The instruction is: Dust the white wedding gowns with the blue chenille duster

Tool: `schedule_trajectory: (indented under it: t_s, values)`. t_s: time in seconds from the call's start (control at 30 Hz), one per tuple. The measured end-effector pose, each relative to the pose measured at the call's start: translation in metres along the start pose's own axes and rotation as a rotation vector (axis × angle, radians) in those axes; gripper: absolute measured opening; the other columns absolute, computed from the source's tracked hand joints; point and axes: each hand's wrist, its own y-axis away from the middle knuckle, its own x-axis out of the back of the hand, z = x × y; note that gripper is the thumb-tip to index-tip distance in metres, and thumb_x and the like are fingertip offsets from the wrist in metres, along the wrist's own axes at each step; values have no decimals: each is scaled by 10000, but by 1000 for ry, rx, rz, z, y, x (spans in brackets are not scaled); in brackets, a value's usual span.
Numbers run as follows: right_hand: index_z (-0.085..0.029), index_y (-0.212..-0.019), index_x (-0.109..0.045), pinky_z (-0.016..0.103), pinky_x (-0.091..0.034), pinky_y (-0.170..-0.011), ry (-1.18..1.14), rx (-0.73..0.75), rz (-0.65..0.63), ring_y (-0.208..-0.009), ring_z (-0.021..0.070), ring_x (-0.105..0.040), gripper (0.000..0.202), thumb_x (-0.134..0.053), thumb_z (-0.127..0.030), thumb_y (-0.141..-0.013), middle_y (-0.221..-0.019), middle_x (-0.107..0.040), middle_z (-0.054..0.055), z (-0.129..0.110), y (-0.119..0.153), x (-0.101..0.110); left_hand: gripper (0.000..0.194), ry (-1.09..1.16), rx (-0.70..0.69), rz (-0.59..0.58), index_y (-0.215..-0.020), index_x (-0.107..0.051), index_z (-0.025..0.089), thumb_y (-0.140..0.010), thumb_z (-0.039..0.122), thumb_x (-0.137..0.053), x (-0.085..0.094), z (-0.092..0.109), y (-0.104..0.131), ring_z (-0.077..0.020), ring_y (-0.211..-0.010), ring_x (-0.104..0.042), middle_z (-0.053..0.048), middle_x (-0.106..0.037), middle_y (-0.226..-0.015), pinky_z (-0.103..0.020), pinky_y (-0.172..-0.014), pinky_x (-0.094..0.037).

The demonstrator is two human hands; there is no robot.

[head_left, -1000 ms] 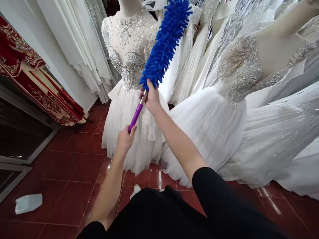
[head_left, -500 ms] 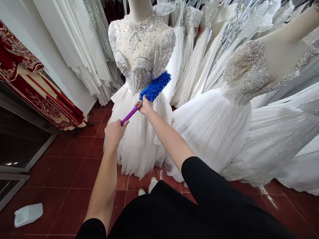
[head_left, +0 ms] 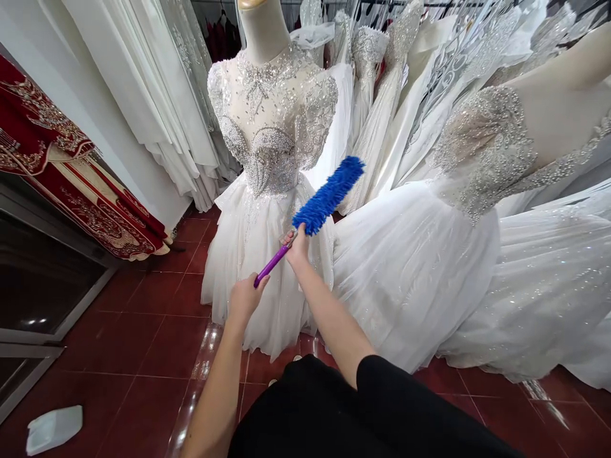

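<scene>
A duster (head_left: 329,196) with a fluffy blue head and a purple handle slants across the middle of the view, its head up and to the right. My left hand (head_left: 245,296) is closed around the lower end of the handle. Higher up, just below the blue fibres, my right hand (head_left: 298,247) grips the handle's neck. Behind the duster stands a white wedding dress (head_left: 267,273) on a mannequin (head_left: 265,32), with a beaded bodice and puffed sleeves. The blue head overlaps the right side of its skirt; whether they touch I cannot tell.
To the right, another mannequin wears a beaded white gown (head_left: 410,267) with a wide skirt. Several more gowns (head_left: 377,140) hang on a rack behind. A red embroidered garment (head_left: 95,197) hangs at left. A white plastic jug (head_left: 55,429) lies on the red tiled floor (head_left: 109,343).
Both hands and the duster have moved down and to the right, away from the dress's bodice. More of the blue head shows now. The camera view has tilted up slightly.
</scene>
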Motion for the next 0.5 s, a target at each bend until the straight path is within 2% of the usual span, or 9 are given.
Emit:
schedule_trajectory:
  t_s: [0.07,0.13,0.27,0.33,0.4,0.5]
  values:
    - [-264,-809,-282,228,-388,-442,-50,106,1,-459,101,-375,423,-310,-578,-1090,-619,-363,-63,-16,6,6,441,68,-62,31,-869,-612,232,-1015,623,-472,-5,8,-4,-212,-616,-564,-29,-606,-657,-272,-592,-257]
    - [-261,-803,-312,236,-393,-418,-28,184,-64,-460,109,-400,467,-383,-650,-1050,-633,-399,-47,-33,9,2,422,235,-100,43,-835,-567,228,-1016,598,-476,-17,20,-8,-174,-556,-488,8,-529,-602,-264,-576,-252]
    - [-256,-875,-406,205,-357,-384,123,234,-230,-433,89,-424,463,-543,-686,-979,-631,-449,-63,-67,-1,-26,457,675,-102,35,-814,-508,227,-1004,640,-459,-49,58,-20,-132,-502,-394,48,-426,-565,-247,-526,-265]
    - [-254,-926,-439,186,-340,-376,176,230,-289,-418,77,-436,447,-600,-669,-958,-615,-458,-78,-82,-12,-39,490,856,-82,31,-815,-489,230,-991,686,-458,-58,78,-28,-123,-483,-391,52,-421,-571,-244,-500,-273]
    - [-254,-959,-449,173,-330,-372,193,235,-307,-407,70,-442,432,-617,-652,-956,-602,-455,-91,-93,-24,-47,511,956,-70,26,-802,-469,233,-976,713,-475,-58,93,-37,-114,-462,-386,52,-422,-578,-244,-472,-275]
    - [-253,-966,-451,172,-340,-374,216,256,-292,-398,70,-445,440,-608,-664,-956,-587,-444,-98,-100,-39,-52,524,969,-67,17,-774,-451,234,-957,719,-525,-49,101,-45,-105,-440,-381,48,-426,-580,-246,-439,-277]
